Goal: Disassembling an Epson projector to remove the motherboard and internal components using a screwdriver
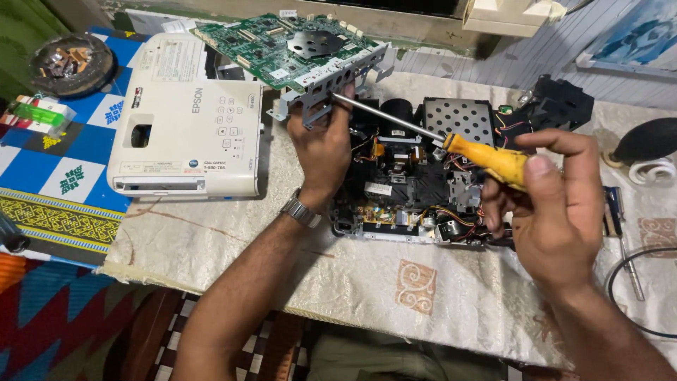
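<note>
Cloth-covered table [211, 240]: my left hand [321, 152] pinches the green board [282, 46]; right hand [553, 204] grips the screwdriver [486, 159], shaft slanting up-left to the board's bracket [331, 88].

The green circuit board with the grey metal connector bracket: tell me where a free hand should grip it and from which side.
Probably grip the green circuit board by its bare far-left edge, coming from the white projector cover's side. Its top is crowded with components, the left hand already holds the grey metal bracket on the near edge, and the yellow-handled screwdriver in the right hand comes in from the right.
</note>
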